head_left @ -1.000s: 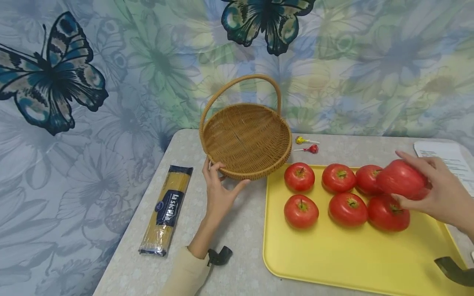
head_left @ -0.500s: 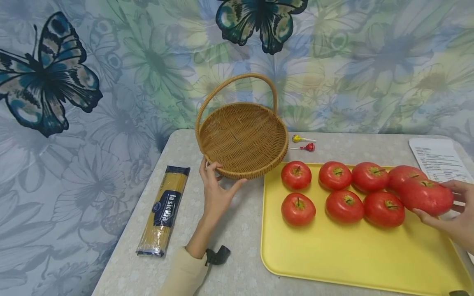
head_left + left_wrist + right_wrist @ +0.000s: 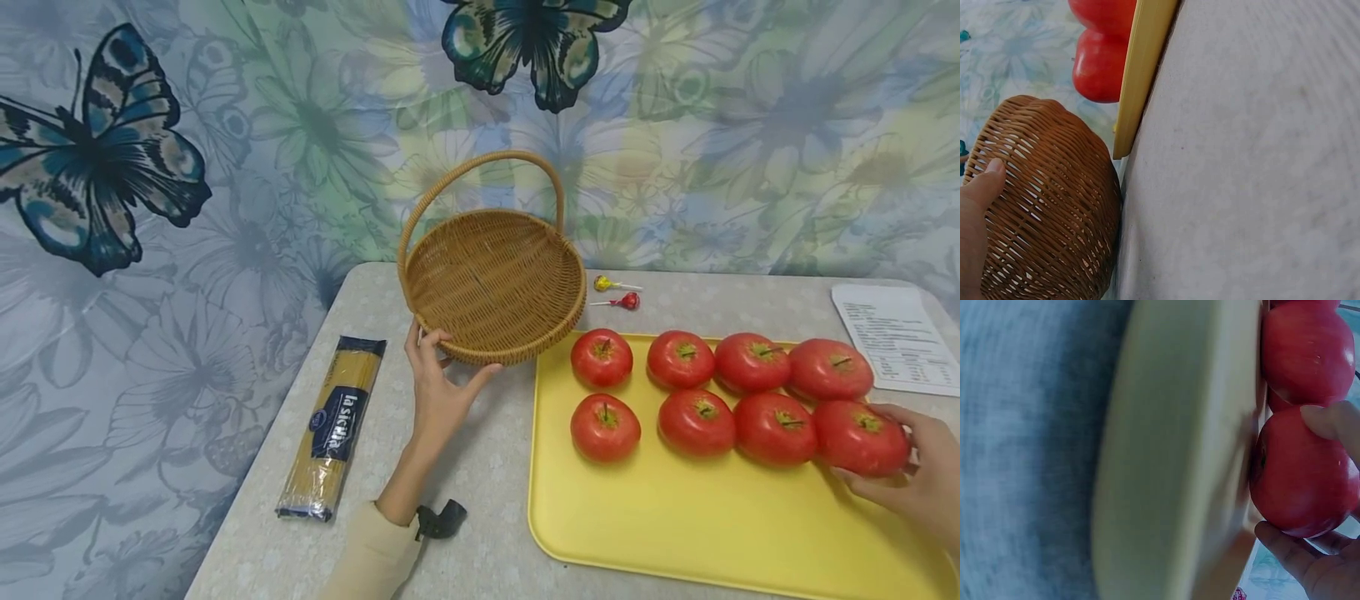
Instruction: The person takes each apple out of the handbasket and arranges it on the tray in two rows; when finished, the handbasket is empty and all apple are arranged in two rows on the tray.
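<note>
My left hand [image 3: 450,367] grips the near rim of a woven basket [image 3: 495,279] with a hoop handle; in the left wrist view a fingertip [image 3: 988,178] presses on the basket's weave [image 3: 1054,212]. Several red tomatoes sit in two rows on a yellow tray [image 3: 697,517]. The right hand [image 3: 888,467] holds the tomato [image 3: 861,437] at the right end of the near row, which rests on the tray. In the right wrist view fingers [image 3: 1329,422] curl round that tomato [image 3: 1300,472] against the tray [image 3: 1179,456].
A packet of spaghetti [image 3: 333,425] lies left of my left arm. Two lollipops [image 3: 618,293] lie behind the tray, a printed sheet [image 3: 892,337] at the far right. A butterfly-patterned curtain [image 3: 225,167] hangs behind the table [image 3: 480,467].
The right hand has carried its tomato from above the back row rightward and down onto the tray at the end of the near row. The left hand has stayed on the basket.
</note>
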A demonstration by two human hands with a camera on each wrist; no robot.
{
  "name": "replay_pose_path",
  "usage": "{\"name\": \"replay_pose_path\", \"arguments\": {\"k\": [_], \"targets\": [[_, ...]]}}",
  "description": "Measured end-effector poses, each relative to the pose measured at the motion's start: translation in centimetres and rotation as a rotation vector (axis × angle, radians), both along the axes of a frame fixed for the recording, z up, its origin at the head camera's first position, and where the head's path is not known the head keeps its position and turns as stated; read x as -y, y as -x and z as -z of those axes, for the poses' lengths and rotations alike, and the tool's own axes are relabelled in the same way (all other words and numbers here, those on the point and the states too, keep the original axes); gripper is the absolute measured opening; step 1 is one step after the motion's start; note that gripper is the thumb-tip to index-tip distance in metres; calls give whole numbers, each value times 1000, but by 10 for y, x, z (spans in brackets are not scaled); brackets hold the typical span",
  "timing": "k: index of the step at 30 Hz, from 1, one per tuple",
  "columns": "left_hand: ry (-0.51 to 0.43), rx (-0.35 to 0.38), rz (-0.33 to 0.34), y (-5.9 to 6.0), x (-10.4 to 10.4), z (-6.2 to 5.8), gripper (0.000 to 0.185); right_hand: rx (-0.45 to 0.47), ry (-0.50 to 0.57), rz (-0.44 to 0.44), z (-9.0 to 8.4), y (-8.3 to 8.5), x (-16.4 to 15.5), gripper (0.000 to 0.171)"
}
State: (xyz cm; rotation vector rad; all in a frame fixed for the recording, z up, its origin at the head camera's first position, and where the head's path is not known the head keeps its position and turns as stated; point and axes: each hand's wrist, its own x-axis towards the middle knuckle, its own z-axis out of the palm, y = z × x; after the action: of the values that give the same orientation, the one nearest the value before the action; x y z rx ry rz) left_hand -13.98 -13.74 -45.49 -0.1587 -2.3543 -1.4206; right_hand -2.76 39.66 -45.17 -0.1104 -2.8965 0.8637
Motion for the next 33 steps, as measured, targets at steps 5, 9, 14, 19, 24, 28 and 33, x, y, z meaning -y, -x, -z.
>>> {"name": "replay_pose_path", "arguments": {"k": [5, 9, 14, 19, 24, 28, 33], "targets": [[-11, 10, -3, 0, -1, -1, 78, -18, -19, 12, 2, -1, 0, 109], [-20, 7, 1, 0, -2, 0, 78, -16, -31, 7, 2, -4, 5, 109], [-18, 6, 2, 0, -3, 0, 78, -34, -20, 32, 7, -12, 8, 103], [-17, 8, 0, 1, -2, 1, 78, -29, 0, 49, 8, -14, 9, 99], [-21, 8, 0, 1, -2, 2, 78, -11, 33, 40, 9, -14, 8, 99], [-17, 4, 4, 2, -3, 1, 78, -8, 24, 44, 9, -14, 8, 98], [-18, 5, 7, 3, -3, 1, 77, 45, 5, 48, 7, -12, 9, 98]]}}
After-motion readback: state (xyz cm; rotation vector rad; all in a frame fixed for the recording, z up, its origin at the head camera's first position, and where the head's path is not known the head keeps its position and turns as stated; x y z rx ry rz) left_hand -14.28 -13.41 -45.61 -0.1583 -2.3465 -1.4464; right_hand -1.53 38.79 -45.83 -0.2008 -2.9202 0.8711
